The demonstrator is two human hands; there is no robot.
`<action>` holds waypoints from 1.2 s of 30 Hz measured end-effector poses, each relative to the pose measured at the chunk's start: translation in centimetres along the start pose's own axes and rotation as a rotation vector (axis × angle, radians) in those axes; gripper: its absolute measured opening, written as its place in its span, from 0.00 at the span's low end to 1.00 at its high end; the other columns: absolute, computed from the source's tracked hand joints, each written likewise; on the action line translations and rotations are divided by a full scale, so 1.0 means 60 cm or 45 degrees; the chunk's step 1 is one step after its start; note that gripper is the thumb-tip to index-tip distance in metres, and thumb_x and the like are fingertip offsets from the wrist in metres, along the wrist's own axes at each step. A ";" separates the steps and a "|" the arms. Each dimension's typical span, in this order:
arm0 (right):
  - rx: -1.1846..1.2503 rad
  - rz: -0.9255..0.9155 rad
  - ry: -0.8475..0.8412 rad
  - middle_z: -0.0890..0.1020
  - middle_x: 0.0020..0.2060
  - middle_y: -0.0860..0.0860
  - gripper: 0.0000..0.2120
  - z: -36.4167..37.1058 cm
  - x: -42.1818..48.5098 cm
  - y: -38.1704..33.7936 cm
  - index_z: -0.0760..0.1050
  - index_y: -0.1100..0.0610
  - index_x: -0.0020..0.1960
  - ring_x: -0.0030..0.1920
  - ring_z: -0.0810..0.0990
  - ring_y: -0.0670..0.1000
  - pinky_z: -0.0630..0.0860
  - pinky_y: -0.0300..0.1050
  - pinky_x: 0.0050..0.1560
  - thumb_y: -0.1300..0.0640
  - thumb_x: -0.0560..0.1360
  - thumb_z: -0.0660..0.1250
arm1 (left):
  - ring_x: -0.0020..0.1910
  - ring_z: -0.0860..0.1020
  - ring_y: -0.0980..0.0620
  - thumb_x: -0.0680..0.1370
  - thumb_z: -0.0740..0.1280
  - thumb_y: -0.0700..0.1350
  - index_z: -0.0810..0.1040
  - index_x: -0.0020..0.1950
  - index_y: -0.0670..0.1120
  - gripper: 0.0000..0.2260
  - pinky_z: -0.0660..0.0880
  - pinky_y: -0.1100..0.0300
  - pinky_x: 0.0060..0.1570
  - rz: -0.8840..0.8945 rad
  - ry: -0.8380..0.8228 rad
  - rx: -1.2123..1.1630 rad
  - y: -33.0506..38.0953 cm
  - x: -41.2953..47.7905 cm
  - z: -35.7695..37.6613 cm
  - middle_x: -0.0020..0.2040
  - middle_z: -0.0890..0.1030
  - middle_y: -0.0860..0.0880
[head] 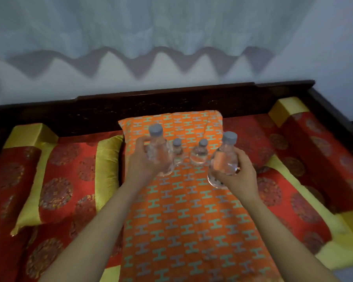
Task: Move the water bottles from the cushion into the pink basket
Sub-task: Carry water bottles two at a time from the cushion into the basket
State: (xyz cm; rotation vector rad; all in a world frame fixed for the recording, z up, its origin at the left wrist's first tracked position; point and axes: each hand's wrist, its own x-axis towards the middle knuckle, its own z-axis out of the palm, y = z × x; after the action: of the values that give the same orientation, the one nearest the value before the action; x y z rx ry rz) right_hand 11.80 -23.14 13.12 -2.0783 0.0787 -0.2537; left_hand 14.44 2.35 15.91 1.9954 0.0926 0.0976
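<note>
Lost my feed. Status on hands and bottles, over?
Left hand grips left bottle, right hand grips right bottle. Two small bottles stand on orange cushion. Basket unseen.

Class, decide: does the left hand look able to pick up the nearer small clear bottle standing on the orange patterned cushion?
Probably not: the left hand is full, gripping a larger grey-capped clear bottle beside that small clear bottle.
</note>
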 end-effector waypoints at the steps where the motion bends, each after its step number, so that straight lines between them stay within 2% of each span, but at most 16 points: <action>1: -0.015 0.022 0.026 0.78 0.55 0.45 0.29 -0.025 -0.009 0.003 0.72 0.44 0.62 0.55 0.77 0.49 0.77 0.51 0.50 0.53 0.65 0.79 | 0.45 0.79 0.47 0.67 0.76 0.50 0.70 0.61 0.47 0.27 0.76 0.50 0.43 0.012 -0.013 0.004 0.015 -0.007 0.012 0.46 0.79 0.51; 3: -0.017 0.078 0.100 0.78 0.55 0.50 0.32 -0.083 -0.026 0.010 0.71 0.47 0.64 0.55 0.78 0.52 0.77 0.58 0.52 0.56 0.64 0.80 | 0.45 0.79 0.45 0.65 0.78 0.46 0.71 0.58 0.46 0.26 0.75 0.50 0.43 0.057 -0.082 0.046 0.047 -0.022 0.040 0.45 0.79 0.48; 5: -0.029 0.118 0.197 0.78 0.54 0.50 0.32 -0.139 -0.046 0.015 0.73 0.47 0.62 0.54 0.79 0.52 0.77 0.59 0.53 0.57 0.62 0.80 | 0.43 0.79 0.46 0.64 0.79 0.45 0.72 0.56 0.49 0.25 0.73 0.53 0.42 0.104 -0.165 0.056 0.077 -0.033 0.070 0.45 0.81 0.48; 6: -0.043 0.125 0.246 0.79 0.54 0.49 0.31 -0.161 -0.053 0.018 0.73 0.47 0.61 0.53 0.79 0.52 0.77 0.57 0.52 0.58 0.61 0.80 | 0.44 0.79 0.46 0.63 0.80 0.45 0.72 0.55 0.50 0.25 0.73 0.53 0.42 0.119 -0.198 0.050 0.088 -0.035 0.084 0.45 0.81 0.47; 9: -0.091 0.152 0.349 0.78 0.55 0.49 0.32 -0.240 -0.078 0.029 0.73 0.48 0.62 0.53 0.79 0.51 0.78 0.44 0.50 0.57 0.61 0.80 | 0.46 0.81 0.46 0.61 0.79 0.49 0.73 0.56 0.49 0.28 0.77 0.50 0.45 0.165 -0.247 0.010 0.126 -0.041 0.139 0.47 0.82 0.46; 11: -0.114 0.172 0.422 0.78 0.56 0.49 0.32 -0.322 -0.114 0.049 0.72 0.47 0.63 0.54 0.79 0.51 0.76 0.47 0.51 0.55 0.62 0.80 | 0.46 0.81 0.49 0.61 0.79 0.51 0.73 0.57 0.50 0.28 0.77 0.49 0.46 0.225 -0.299 0.009 0.170 -0.066 0.202 0.48 0.82 0.48; 14: -0.141 0.202 0.512 0.78 0.56 0.49 0.32 -0.442 -0.170 0.085 0.71 0.46 0.64 0.54 0.78 0.51 0.75 0.50 0.52 0.52 0.64 0.79 | 0.47 0.81 0.49 0.63 0.80 0.48 0.73 0.57 0.51 0.27 0.77 0.49 0.48 0.327 -0.373 0.005 0.229 -0.117 0.302 0.48 0.82 0.48; 21: -0.178 0.326 0.685 0.78 0.56 0.47 0.36 -0.706 -0.270 0.180 0.71 0.49 0.65 0.51 0.78 0.49 0.77 0.48 0.52 0.51 0.60 0.80 | 0.49 0.80 0.53 0.62 0.80 0.51 0.74 0.60 0.51 0.30 0.77 0.51 0.52 0.431 -0.518 -0.005 0.346 -0.234 0.526 0.50 0.81 0.54; 24: -0.264 0.378 0.701 0.75 0.58 0.48 0.38 -0.815 -0.307 0.217 0.70 0.50 0.66 0.55 0.75 0.51 0.76 0.52 0.55 0.50 0.60 0.81 | 0.49 0.80 0.55 0.60 0.80 0.53 0.74 0.57 0.53 0.29 0.78 0.55 0.49 0.423 -0.549 -0.038 0.396 -0.279 0.627 0.50 0.82 0.54; 25: -0.276 0.377 0.696 0.75 0.59 0.48 0.39 -0.826 -0.305 0.223 0.69 0.50 0.67 0.56 0.75 0.51 0.76 0.53 0.55 0.50 0.59 0.80 | 0.49 0.80 0.55 0.60 0.80 0.53 0.75 0.56 0.53 0.28 0.78 0.56 0.49 0.417 -0.549 -0.039 0.403 -0.279 0.635 0.50 0.82 0.54; 27: -0.267 0.403 0.755 0.76 0.59 0.50 0.39 -0.923 -0.342 0.257 0.69 0.50 0.67 0.56 0.75 0.52 0.77 0.53 0.53 0.51 0.59 0.80 | 0.49 0.80 0.53 0.60 0.80 0.53 0.75 0.56 0.53 0.28 0.78 0.54 0.49 0.444 -0.601 -0.033 0.451 -0.323 0.731 0.50 0.82 0.53; 30: -0.211 0.431 0.833 0.76 0.59 0.49 0.39 -0.988 -0.363 0.290 0.70 0.49 0.66 0.55 0.76 0.51 0.74 0.46 0.48 0.52 0.58 0.80 | 0.48 0.80 0.53 0.59 0.81 0.54 0.74 0.55 0.52 0.28 0.78 0.52 0.49 0.449 -0.640 -0.028 0.487 -0.349 0.799 0.49 0.81 0.53; 33: -0.194 0.444 0.888 0.76 0.58 0.49 0.37 -1.058 -0.373 0.324 0.70 0.48 0.64 0.54 0.75 0.51 0.72 0.41 0.45 0.51 0.58 0.80 | 0.47 0.79 0.54 0.60 0.81 0.52 0.73 0.54 0.53 0.27 0.77 0.56 0.46 0.476 -0.700 -0.014 0.532 -0.365 0.876 0.48 0.80 0.55; 36: -0.210 0.459 0.926 0.76 0.59 0.50 0.37 -1.125 -0.375 0.366 0.70 0.48 0.65 0.56 0.76 0.53 0.75 0.48 0.52 0.50 0.58 0.80 | 0.44 0.77 0.62 0.60 0.81 0.51 0.73 0.53 0.52 0.26 0.75 0.63 0.41 0.506 -0.742 -0.022 0.566 -0.375 0.955 0.45 0.78 0.60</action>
State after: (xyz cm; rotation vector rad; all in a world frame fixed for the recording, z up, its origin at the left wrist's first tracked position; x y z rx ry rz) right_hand -23.47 -87.97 23.09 -1.9871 0.9259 -0.7849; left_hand -0.83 -65.94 22.59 1.9266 -0.6755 -0.2298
